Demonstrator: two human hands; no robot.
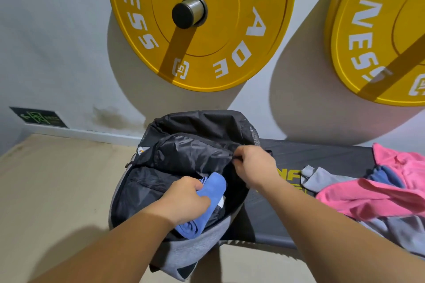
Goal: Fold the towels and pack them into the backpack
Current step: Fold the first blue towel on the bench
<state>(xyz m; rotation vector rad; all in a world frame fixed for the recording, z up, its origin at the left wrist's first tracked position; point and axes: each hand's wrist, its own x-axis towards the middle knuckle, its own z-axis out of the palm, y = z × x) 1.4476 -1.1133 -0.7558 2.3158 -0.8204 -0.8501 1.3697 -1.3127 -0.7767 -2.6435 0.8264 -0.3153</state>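
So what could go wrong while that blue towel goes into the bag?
1. The blue towel, gripped by the left hand, might lose its fold or snag on the rim of the backpack.
2. If the right hand lets go of the edge it pinches, the opening could sag shut.

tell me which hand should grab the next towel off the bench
Probably the right hand: it pinches the backpack rim on the side nearest the towel pile. The left hand grips the blue towel in the opening.
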